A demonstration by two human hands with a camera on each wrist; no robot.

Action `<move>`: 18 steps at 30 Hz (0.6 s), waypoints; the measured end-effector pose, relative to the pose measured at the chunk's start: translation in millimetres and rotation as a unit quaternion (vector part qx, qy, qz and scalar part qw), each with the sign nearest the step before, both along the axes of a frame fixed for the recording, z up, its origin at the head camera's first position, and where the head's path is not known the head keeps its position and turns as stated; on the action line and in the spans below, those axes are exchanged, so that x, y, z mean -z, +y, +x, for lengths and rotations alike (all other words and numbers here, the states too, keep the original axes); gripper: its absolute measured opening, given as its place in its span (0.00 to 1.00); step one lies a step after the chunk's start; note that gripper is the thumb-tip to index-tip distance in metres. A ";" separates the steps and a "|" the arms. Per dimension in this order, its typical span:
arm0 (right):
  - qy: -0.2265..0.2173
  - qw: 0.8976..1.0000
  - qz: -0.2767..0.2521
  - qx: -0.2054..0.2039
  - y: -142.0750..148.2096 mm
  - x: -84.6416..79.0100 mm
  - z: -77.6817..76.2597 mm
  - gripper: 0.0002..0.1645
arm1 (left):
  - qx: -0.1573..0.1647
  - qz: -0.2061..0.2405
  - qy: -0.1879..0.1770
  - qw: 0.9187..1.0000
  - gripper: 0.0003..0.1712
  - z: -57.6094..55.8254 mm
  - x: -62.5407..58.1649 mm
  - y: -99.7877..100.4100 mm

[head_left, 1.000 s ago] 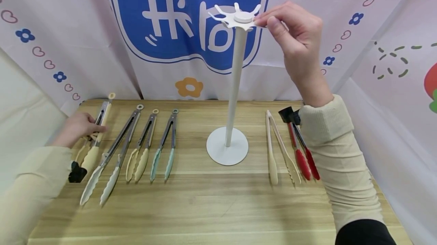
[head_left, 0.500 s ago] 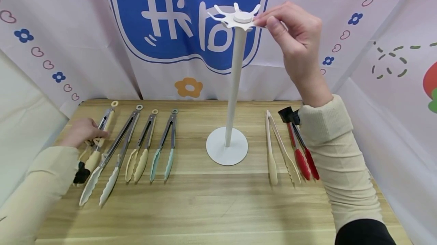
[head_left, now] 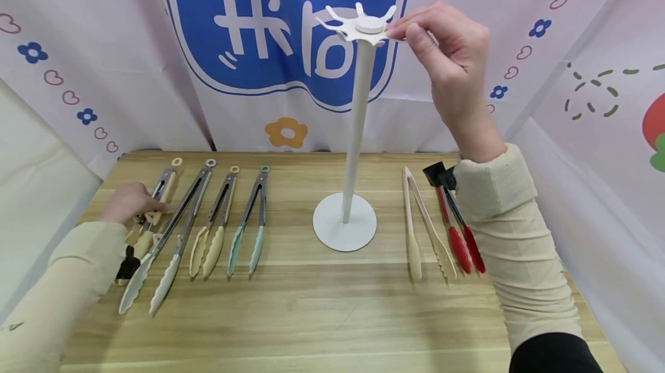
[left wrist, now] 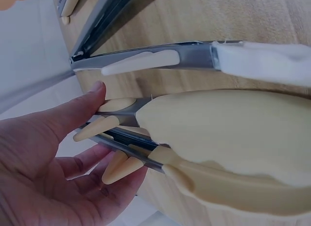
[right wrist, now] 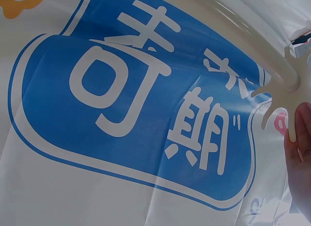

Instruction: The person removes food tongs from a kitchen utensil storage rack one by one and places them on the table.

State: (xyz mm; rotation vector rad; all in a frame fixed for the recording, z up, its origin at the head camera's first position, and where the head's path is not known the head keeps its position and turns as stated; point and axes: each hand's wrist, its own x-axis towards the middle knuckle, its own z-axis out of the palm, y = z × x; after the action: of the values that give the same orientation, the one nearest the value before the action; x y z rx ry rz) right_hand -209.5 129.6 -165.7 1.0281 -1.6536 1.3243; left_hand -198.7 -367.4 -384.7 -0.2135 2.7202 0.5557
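Note:
My left hand [head_left: 130,202] grips cream-tipped metal tongs [head_left: 144,243] at the far left of the table. In the left wrist view, its thumb lies on one arm of the tongs [left wrist: 218,121] and the fingers are on the other arm. Their two scalloped heads stand slightly apart. My right hand [head_left: 452,55] pinches one prong of the hook ring [head_left: 353,29] atop a white stand [head_left: 358,119]. In the right wrist view, fingers [right wrist: 305,138] touch that prong, and part of the hand is cut off by the frame. The ring's visible prongs hang nothing.
White-tipped tongs [head_left: 168,278], cream tongs [head_left: 214,252] and teal tongs [head_left: 256,249] lie left of the stand's round base [head_left: 327,226]. Beige tongs [head_left: 413,246] and red tongs [head_left: 459,249] lie right of it. A printed curtain [head_left: 239,119] hangs behind the table.
My left hand has shifted a little right and toward me with the cream tongs, closer to the white-tipped pair. The right hand has stayed on the stand's prong.

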 end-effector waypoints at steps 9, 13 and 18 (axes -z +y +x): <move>0.003 1.000 -0.002 -0.001 -0.7 -0.5 -0.5 0.11 | -0.002 -0.017 -0.014 1.000 0.25 -2.9 4.3 -1.9; 0.004 1.000 -0.006 -0.002 -0.7 -0.9 -0.4 0.11 | 0.003 -0.018 -0.024 1.000 0.26 -5.0 4.2 -1.4; 0.004 1.000 -0.007 -0.003 -0.9 -0.9 0.1 0.11 | 0.016 -0.023 -0.024 0.999 0.28 -6.1 4.3 -0.7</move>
State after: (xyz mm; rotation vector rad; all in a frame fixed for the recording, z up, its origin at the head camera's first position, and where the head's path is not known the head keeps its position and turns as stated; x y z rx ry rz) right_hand -209.5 128.6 -164.8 1.0295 -1.6348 1.3317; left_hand -204.8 -368.0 -389.0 -0.1934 2.6866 0.4735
